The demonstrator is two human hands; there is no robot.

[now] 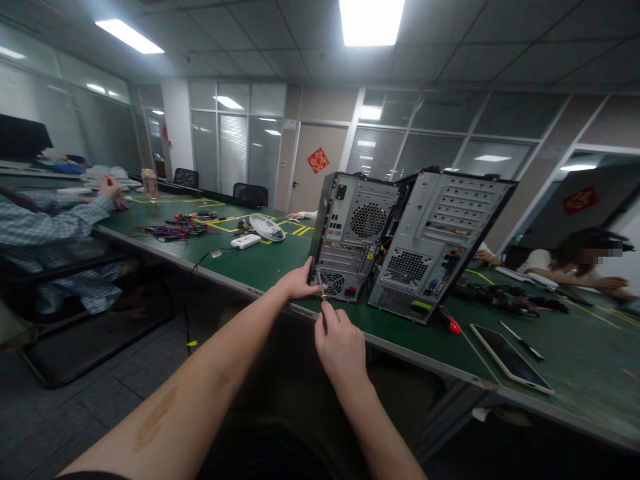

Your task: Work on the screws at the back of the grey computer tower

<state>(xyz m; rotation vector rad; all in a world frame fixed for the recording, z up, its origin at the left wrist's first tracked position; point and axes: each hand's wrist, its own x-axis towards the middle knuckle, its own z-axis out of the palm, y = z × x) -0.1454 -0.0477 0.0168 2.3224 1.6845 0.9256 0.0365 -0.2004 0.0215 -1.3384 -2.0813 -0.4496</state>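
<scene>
Two desktop computer cases stand upright side by side at the table's front edge, their back panels facing me. My left hand point(299, 281) grips the lower left edge of the left computer case point(361, 193), fingers along its side and thumb across the back. A screwdriver point(324, 297) is held in my closed right hand point(342, 343), its shaft pointing up at the case's lower left corner. Its exact tip contact is too small to make out. The right computer case point(425, 230) leans slightly and is touched by neither hand.
On the green table point(240, 267) lie a white power strip point(246, 241), a white basket point(267, 227) and bundled wires point(175, 231). To the right are a red-handled tool point(453, 325), a phone point(510, 359), a pen point(521, 341) and black cables point(510, 300). Other people sit at both sides.
</scene>
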